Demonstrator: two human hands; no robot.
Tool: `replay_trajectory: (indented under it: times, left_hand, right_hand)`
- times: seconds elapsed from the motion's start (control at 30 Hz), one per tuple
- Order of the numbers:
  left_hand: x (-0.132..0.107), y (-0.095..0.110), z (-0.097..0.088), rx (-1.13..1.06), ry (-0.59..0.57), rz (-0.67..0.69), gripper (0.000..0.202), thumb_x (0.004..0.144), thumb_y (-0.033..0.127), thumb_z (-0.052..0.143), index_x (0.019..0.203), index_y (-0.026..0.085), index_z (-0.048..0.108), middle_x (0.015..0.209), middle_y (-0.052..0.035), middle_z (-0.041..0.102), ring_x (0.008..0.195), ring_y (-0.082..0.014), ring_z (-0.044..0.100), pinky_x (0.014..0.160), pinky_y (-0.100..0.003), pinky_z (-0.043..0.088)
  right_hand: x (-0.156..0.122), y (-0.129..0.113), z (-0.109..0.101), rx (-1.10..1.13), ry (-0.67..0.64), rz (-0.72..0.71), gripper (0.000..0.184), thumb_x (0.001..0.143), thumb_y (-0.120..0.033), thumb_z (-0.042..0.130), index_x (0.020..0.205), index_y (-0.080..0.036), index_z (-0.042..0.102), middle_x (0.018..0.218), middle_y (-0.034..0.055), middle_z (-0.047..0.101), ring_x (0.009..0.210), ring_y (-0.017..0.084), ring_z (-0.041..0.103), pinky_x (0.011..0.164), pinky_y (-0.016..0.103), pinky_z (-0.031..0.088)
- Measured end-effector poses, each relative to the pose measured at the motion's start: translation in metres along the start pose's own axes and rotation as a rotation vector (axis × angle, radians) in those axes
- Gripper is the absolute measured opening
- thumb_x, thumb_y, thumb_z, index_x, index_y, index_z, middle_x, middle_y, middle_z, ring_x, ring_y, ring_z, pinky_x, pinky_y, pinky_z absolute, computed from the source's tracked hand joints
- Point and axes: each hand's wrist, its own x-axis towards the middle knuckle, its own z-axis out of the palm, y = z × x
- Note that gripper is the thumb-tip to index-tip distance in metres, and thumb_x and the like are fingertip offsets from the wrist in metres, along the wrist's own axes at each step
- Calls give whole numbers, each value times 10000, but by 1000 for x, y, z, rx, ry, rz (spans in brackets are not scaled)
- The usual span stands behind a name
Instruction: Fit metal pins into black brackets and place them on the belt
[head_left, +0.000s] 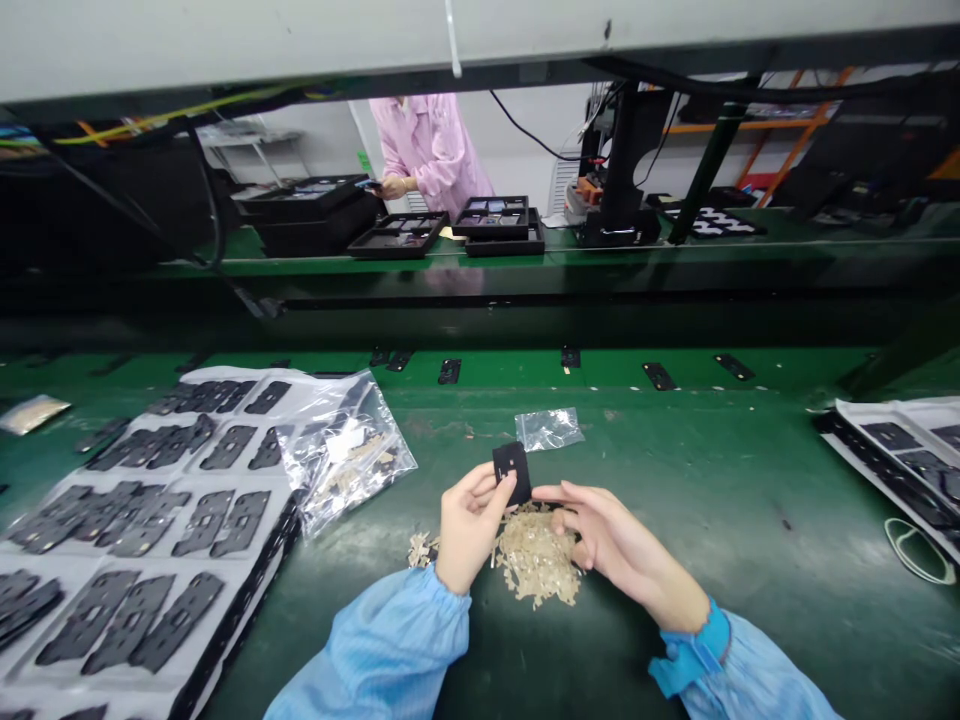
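Note:
My left hand [469,525] pinches a small black flat part [512,470] between thumb and fingers, holding it upright above the green bench. My right hand [611,540] reaches toward the same part with its fingertips close to its lower edge; its fingers curl over a heap of small tan metal pieces [536,560]. Whether the right hand holds one of those pieces is hidden. Both arms wear light blue sleeves.
A white tray [45,590] of several black parts lies at the left, with a clear bag [345,455] of parts on it. A small empty bag [549,428] lies ahead. Another tray [896,450] sits at the right. A person in pink [431,145] works beyond the conveyor.

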Motion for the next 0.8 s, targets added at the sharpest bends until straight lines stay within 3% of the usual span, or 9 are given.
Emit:
replay_trajectory:
  times: [0.1, 0.23, 0.5, 0.8]
  left_hand:
    - [-1, 2, 0, -20, -48, -38, 366, 665, 378, 720, 938, 141, 663, 870, -76, 733, 751, -208, 697, 629, -261, 578]
    - [-1, 2, -1, -10, -120, -61, 377, 673, 376, 717, 956, 136, 650, 875, -85, 730, 786, -225, 694, 637, -276, 580]
    - [-3, 5, 0, -21, -184, -98, 370, 680, 369, 715, 948, 125, 642, 878, -96, 727, 781, -223, 692, 636, -281, 580]
    - [-2, 5, -1, -14, -209, -98, 353, 708, 348, 700, 967, 117, 635, 887, -109, 723, 796, -218, 685, 643, -275, 567]
  right_hand:
    - [0, -2, -2, -125, 39, -46, 251, 773, -364, 643, 869, -138, 701, 845, 82, 651, 593, 110, 537, 339, 141, 412]
    - [2, 0, -2, -301, 87, -101, 244, 719, -354, 707, 831, -137, 702, 586, -1, 562, 465, 79, 470, 313, 134, 372]
    - [8, 16, -5, -340, 145, -128, 278, 671, -367, 744, 768, -122, 654, 493, -45, 509, 349, 38, 391, 294, 129, 345]
    - [6, 16, -1, -378, 131, -137, 290, 650, -327, 761, 805, -144, 599, 492, -69, 501, 327, 37, 380, 283, 129, 348]
